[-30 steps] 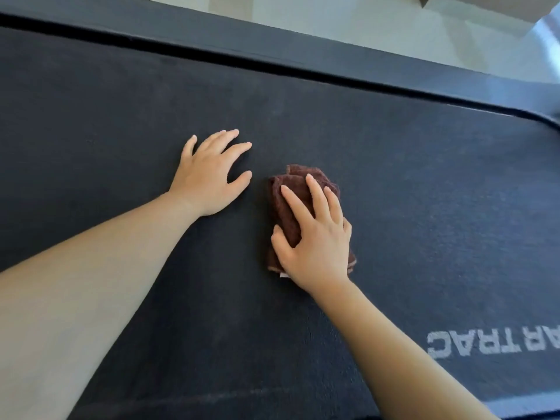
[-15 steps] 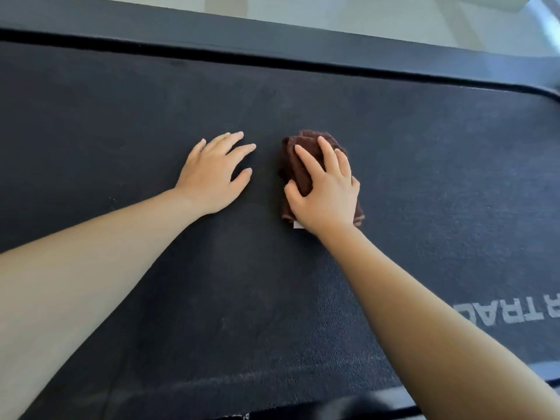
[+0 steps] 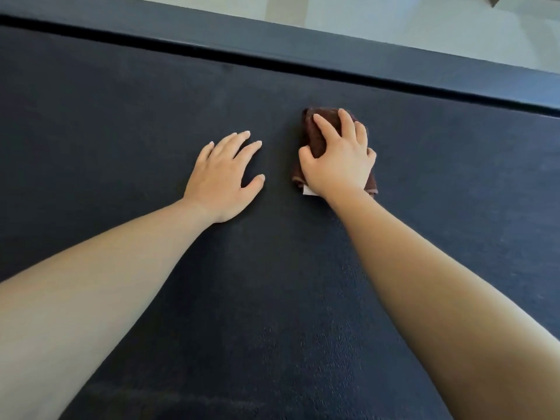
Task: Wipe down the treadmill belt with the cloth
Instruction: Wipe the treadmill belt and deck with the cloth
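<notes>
The dark treadmill belt (image 3: pixel 121 116) fills most of the view. A folded dark brown cloth (image 3: pixel 312 131) with a small white tag lies on the belt, right of centre and close to the far side rail. My right hand (image 3: pixel 339 159) presses down on the cloth, fingers curled over its top, covering most of it. My left hand (image 3: pixel 222 177) rests flat on the bare belt just left of the cloth, fingers spread, holding nothing.
The treadmill's dark side rail (image 3: pixel 303 43) runs along the far edge of the belt, separated by a thin black gap. Beyond it is pale floor (image 3: pixel 394 16). Both forearms stretch across the near part of the belt.
My right hand has pushed the cloth away from me, toward the far side rail. The left hand stays flat on the belt. The white lettering on the belt has left the view.
</notes>
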`<state>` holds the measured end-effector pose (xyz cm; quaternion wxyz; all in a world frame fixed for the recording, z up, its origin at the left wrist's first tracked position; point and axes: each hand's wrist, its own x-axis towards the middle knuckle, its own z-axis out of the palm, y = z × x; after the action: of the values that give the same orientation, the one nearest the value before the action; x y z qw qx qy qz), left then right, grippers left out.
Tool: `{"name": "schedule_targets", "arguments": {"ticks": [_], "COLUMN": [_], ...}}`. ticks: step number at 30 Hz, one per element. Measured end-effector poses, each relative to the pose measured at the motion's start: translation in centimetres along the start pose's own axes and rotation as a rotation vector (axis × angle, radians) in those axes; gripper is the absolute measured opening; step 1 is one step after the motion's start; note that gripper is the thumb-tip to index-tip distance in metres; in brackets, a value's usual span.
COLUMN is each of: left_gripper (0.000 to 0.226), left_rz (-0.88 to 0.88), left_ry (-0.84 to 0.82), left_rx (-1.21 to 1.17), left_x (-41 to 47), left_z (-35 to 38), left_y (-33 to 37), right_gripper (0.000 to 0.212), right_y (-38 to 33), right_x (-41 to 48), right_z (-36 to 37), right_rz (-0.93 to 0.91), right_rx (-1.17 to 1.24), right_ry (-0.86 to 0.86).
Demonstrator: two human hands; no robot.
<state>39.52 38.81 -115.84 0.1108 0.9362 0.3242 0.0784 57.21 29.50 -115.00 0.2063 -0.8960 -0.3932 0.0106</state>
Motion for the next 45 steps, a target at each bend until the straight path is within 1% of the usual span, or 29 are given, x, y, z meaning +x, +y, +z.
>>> {"name": "schedule_targets", "arguments": {"ticks": [7, 9, 13, 17, 21, 24, 28, 31, 33, 35, 38, 41, 43, 45], "left_gripper": [0.055, 0.055, 0.055, 0.055, 0.054, 0.049, 0.049, 0.053, 0.058, 0.062, 0.062, 0.061, 0.062, 0.062], "left_rz": [0.000, 0.001, 0.009, 0.030, 0.059, 0.112, 0.245, 0.384, 0.439, 0.457, 0.447, 0.419, 0.397, 0.374], "left_ry": [0.016, 0.016, 0.030, 0.049, 0.060, 0.060, -0.057, -0.109, -0.145, -0.167, -0.186, -0.193, -0.182, -0.163], "left_rx": [-0.003, 0.000, -0.025, -0.046, -0.072, -0.113, -0.142, -0.122, -0.078, -0.042, -0.024, -0.035, -0.049, -0.048], "left_x": [0.1, 0.0, 0.1, 0.3, 0.1, -0.9, -5.7, -10.7, -13.0, -13.9, -14.4, -14.8, -15.2, -15.5], "left_z": [0.0, 0.1, 0.5, 0.9, 0.6, 0.2, -0.8, -1.2, -1.3, -1.3, -1.5, -1.5, -1.3, -1.0], "left_y": [0.0, -0.1, -0.4, -0.8, -0.7, -0.7, -1.0, -1.3, -1.1, -0.9, -0.8, -0.6, 0.0, 0.6], "right_gripper": [0.061, 0.061, 0.062, 0.061, 0.060, 0.059, 0.060, 0.059, 0.058, 0.058, 0.055, 0.053, 0.054, 0.056], "right_y": [-0.2, -0.2, -0.3, -0.5, -1.5, -2.2, -3.2, -2.6, -1.9, -1.8, -1.7, -1.2, -0.7, -0.1], "right_x": [7.5, 8.7, 9.2, 5.2, -3.1, -10.1, -20.1, -25.9, -26.5, -25.1, -21.9, -19.8, -20.2, -21.9], "right_z": [0.7, 0.6, 0.8, 0.3, -0.3, -0.9, -2.7, -3.8, -4.3, -4.3, -3.9, -3.8, -3.8, -4.3], "right_rz": [-0.016, -0.032, -0.037, -0.043, -0.048, -0.074, -0.053, -0.127, -0.128, -0.090, -0.016, 0.047, 0.017, -0.054], "right_rx": [0.001, -0.010, -0.046, -0.062, -0.069, -0.066, -0.038, -0.057, -0.061, -0.058, -0.077, -0.078, -0.067, -0.055], "right_ry": [-0.025, -0.051, -0.050, -0.032, -0.022, -0.006, -0.028, -0.063, -0.071, -0.044, 0.001, 0.006, -0.011, -0.038]}}
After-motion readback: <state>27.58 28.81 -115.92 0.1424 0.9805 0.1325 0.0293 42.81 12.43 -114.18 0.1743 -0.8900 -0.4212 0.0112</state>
